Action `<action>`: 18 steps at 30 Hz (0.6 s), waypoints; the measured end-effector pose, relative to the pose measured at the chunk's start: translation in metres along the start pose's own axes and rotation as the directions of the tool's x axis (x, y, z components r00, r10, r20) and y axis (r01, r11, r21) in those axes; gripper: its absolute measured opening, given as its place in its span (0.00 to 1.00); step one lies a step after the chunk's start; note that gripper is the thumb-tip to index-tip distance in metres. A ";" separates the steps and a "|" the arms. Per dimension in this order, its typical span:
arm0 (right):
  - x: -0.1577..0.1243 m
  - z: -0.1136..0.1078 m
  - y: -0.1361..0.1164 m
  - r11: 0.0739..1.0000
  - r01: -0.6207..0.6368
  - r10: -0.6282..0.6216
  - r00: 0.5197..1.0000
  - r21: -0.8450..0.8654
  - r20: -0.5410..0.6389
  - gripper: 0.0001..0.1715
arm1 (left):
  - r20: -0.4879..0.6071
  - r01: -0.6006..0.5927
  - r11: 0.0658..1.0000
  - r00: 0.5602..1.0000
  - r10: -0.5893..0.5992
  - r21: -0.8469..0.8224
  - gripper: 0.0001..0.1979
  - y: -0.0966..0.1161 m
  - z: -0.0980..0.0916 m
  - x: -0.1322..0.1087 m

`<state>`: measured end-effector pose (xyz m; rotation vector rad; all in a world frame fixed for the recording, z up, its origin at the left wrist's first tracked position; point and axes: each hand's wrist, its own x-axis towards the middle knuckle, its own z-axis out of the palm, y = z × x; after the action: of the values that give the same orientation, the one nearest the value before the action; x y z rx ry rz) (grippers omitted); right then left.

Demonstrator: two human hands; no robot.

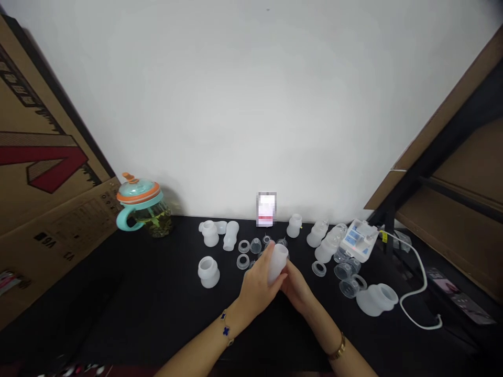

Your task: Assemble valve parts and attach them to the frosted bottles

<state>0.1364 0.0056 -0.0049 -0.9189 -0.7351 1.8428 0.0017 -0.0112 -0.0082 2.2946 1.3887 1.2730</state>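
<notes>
1. The person is holding a translucent silicone bottle (277,260) up off the black tabletop (137,298), about the middle of it and just in front of the scattered small parts.
2. The left hand (257,288) is wrapping its fingers (271,280) round the bottle's lower body and gripping it firmly.
3. The right hand (299,290) is meeting it from the other side, its fingers curling in at the bottle's base. The left hand is hiding them there, so I cannot tell whether they are pinching anything or only touching.
4. Just beyond the hands, flat rings (243,246) and small clear cups (255,245) are lying close together. A sweeping wrist or knuckle could, I think, be knocking these about or off the far edge.
5. The bottle looks soft and smooth. If the grip is squeezing unevenly, it may be buckling or slipping out and dropping among the loose pieces.
6. To the right, a white cable (418,293) is looping from the pump unit (359,240) across the tabletop near a large silicone piece (377,299). A right elbow swinging out could be snagging it and dragging the unit.
7. The lidded mug (143,209) holding liquid is standing well apart on the left, so I judge it a small risk.
</notes>
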 end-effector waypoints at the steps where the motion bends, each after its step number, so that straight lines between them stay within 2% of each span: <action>1: 0.000 0.000 0.000 1.000 0.016 -0.016 1.000 -0.009 0.004 0.19 | 0.006 0.036 0.999 0.999 -0.036 -0.020 0.40 0.000 0.000 0.000; 7: -0.001 0.002 -0.002 0.996 0.046 -0.049 0.998 -0.081 -0.035 0.21 | 0.012 0.158 0.972 0.987 -0.159 -0.172 0.34 -0.001 -0.003 0.004; 11: -0.002 0.003 -0.005 0.989 0.074 -0.080 0.996 -0.124 -0.044 0.22 | -0.016 0.245 0.916 0.964 -0.264 -0.317 0.30 -0.001 -0.006 0.006; 18: 0.001 -0.001 -0.007 0.980 0.160 -0.175 0.976 -0.117 -0.132 0.21 | -0.031 0.326 0.828 0.924 -0.381 -0.456 0.31 0.000 -0.008 0.006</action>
<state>0.1402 0.0097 -0.0003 -1.0135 -0.8024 1.5863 -0.0031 -0.0087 -0.0002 1.5945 1.3091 1.4378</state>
